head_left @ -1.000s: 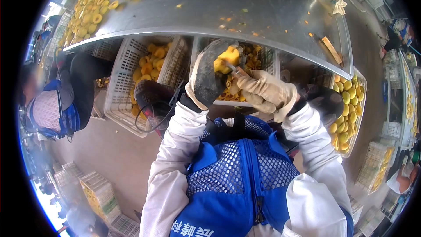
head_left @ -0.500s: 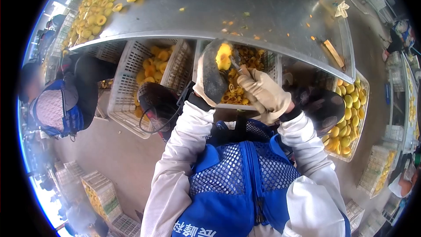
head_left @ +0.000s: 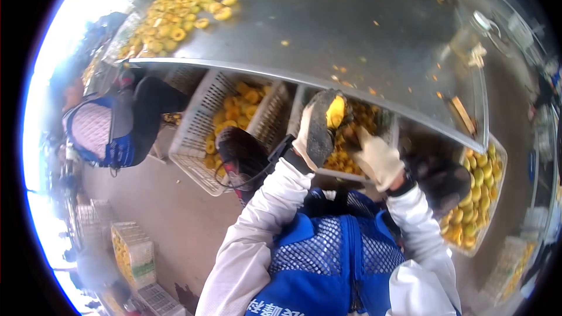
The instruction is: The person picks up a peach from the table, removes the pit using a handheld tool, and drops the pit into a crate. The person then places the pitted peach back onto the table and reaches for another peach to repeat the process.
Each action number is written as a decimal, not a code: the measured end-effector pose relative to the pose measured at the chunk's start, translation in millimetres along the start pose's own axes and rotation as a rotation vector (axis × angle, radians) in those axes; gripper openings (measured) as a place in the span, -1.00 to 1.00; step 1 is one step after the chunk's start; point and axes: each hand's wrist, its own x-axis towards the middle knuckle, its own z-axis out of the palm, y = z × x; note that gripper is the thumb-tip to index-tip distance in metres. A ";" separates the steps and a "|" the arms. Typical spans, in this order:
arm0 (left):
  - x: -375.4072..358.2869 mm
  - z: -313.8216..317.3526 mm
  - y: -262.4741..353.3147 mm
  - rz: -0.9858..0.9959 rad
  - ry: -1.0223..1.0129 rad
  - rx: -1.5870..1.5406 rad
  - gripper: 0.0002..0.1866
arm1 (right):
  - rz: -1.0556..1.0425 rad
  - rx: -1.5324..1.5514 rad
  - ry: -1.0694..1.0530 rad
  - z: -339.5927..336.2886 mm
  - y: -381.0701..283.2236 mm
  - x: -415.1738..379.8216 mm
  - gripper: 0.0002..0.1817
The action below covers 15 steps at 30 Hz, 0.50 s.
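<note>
My left hand (head_left: 316, 131), in a glove with a dark palm, is closed around a yellow peach half (head_left: 335, 111), its cut face turned up. My right hand (head_left: 377, 158), in a beige glove, is a little to the right and closed, apart from the fruit. It grips a small hand tool, mostly hidden by the fingers and smeared by motion; its metal end showed a moment before. Below both hands, a white crate (head_left: 393, 136) under the table edge holds yellow peel and fruit scraps (head_left: 342, 161).
A metal table (head_left: 328, 29) spans the front, with peach halves (head_left: 175, 17) heaped at left and a wooden stick (head_left: 463, 115) at right. Another crate (head_left: 193, 123) holds peach halves; a crate at right holds yellow-green peaches (head_left: 481, 184). A person (head_left: 111, 126) sits at left.
The view has shifted, so the table and crates appear lower and further right. My right hand has drawn away from the peach half, which stays in my left hand.
</note>
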 end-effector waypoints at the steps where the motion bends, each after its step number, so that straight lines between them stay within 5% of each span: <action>1: 3.1 -7.9 1.8 -0.013 0.001 -0.088 -0.37 | -0.188 -0.180 -0.062 7.7 20.9 -1.4 -0.70; 2: 6.3 -23.5 -11.0 0.223 0.067 0.143 -0.36 | -0.238 -0.159 -0.067 4.8 28.3 -4.6 -0.71; 3: 16.0 -34.9 11.6 0.228 0.121 0.221 -0.44 | -0.282 -0.138 -0.077 2.8 32.3 -7.5 -0.71; 5: 28.5 -58.1 40.5 -0.109 0.226 -0.030 -0.56 | -0.234 -0.046 0.029 -10.3 24.3 -14.2 -0.68; 7: 38.6 -102.1 44.4 -0.098 0.209 0.026 -0.66 | -0.069 0.055 0.104 -16.1 15.5 -16.3 -0.67; 9: 36.8 -157.6 27.6 0.037 0.099 0.623 -0.66 | 0.092 0.128 0.100 -28.4 11.9 -21.3 -0.68; 11: 18.6 -207.3 -27.4 -0.276 0.389 -0.178 -0.73 | 0.112 0.170 0.137 -29.9 23.5 -22.9 -0.69; 13: 13.5 -223.8 0.1 -0.511 0.524 -0.332 -0.76 | -0.044 0.224 0.162 -35.5 38.8 -30.3 -0.69; 15: 2.3 -250.6 -21.2 -0.542 0.503 -0.122 -0.78 | -0.020 0.201 0.161 -46.5 35.8 -32.8 -0.70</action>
